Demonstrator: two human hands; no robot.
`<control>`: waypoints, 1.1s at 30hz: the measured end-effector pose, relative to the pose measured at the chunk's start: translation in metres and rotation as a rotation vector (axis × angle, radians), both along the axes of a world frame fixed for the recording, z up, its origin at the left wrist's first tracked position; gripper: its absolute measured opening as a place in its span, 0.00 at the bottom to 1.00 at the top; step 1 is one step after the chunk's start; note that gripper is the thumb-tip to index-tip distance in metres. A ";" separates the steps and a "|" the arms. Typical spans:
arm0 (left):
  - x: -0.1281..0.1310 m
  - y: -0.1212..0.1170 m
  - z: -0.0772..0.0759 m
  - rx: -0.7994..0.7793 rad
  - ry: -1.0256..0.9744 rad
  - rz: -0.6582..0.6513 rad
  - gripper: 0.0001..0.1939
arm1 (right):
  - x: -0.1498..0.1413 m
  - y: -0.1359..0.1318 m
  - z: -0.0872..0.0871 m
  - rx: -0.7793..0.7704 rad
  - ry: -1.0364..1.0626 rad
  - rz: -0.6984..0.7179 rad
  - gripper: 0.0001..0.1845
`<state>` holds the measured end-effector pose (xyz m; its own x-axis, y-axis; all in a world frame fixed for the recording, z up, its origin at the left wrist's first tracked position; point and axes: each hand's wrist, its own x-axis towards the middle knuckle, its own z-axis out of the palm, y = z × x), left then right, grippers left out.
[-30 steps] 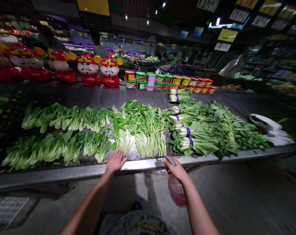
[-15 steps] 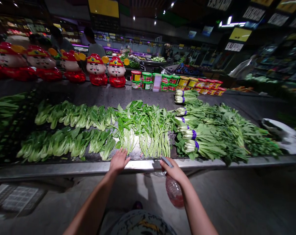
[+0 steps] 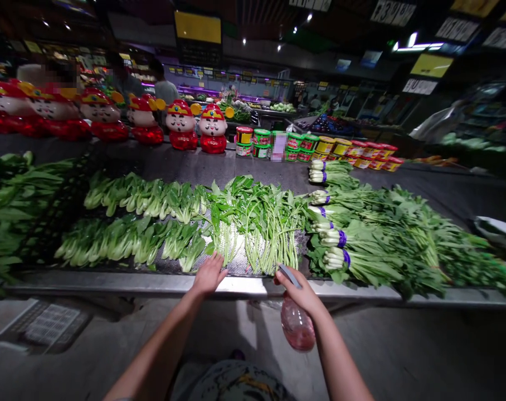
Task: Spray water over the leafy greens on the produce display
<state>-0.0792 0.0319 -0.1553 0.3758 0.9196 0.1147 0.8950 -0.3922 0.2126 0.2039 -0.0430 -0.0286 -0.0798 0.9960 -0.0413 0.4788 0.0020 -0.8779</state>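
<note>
My left hand (image 3: 209,274) lies open on the front edge of a metal produce counter (image 3: 111,282), its fingers spread beside the stems of a pile of loose leafy greens (image 3: 257,223). My right hand (image 3: 300,291) is closed round the grey trigger head of a pink spray bottle (image 3: 297,327), whose body hangs below the counter edge. Rows of bok choy (image 3: 136,223) lie left of the loose greens. Bunches of greens tied with purple bands (image 3: 353,245) lie to the right.
Red and gold figurines (image 3: 181,123) and stacked colourful tubs (image 3: 320,146) line the back of the counter. A white bag (image 3: 499,233) lies at the far right. People stand behind the counter at the upper left. A floor grate (image 3: 44,326) lies at the lower left.
The view has shifted, so the counter sits further right and lower in frame. Both hands keep their places at the counter edge; the bottle hangs a little lower.
</note>
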 end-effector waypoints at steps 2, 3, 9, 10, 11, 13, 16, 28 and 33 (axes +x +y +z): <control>-0.004 -0.002 0.003 0.011 -0.006 -0.025 0.26 | -0.003 0.002 0.001 -0.012 0.044 -0.006 0.24; -0.007 -0.003 0.005 0.018 -0.009 -0.031 0.25 | -0.005 0.004 0.001 -0.006 0.055 -0.011 0.24; -0.040 -0.009 0.014 0.063 0.005 0.080 0.24 | -0.021 0.008 -0.003 0.059 -0.008 -0.011 0.21; -0.046 -0.009 0.015 0.068 0.014 0.104 0.24 | -0.024 0.008 -0.003 0.063 -0.019 -0.008 0.21; -0.052 -0.010 0.016 0.071 0.025 0.131 0.24 | -0.027 0.009 -0.004 0.066 -0.031 -0.006 0.21; -0.063 -0.012 0.016 0.064 0.053 0.196 0.24 | -0.032 0.011 -0.005 0.071 -0.054 -0.013 0.21; -0.073 -0.014 0.013 0.036 0.091 0.291 0.25 | -0.038 0.014 -0.006 0.087 -0.068 -0.053 0.21; -0.078 -0.014 0.002 0.027 0.118 0.282 0.27 | -0.040 0.017 -0.011 0.162 -0.073 -0.089 0.23; -0.078 -0.014 0.002 0.038 0.121 0.284 0.27 | -0.041 0.028 0.007 0.165 -0.001 -0.110 0.23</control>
<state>-0.1571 0.0177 -0.1538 0.1171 0.9857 0.1213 0.9879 -0.1281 0.0876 0.1631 -0.0146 -0.0217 0.0297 0.9919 0.1236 0.4848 0.0939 -0.8696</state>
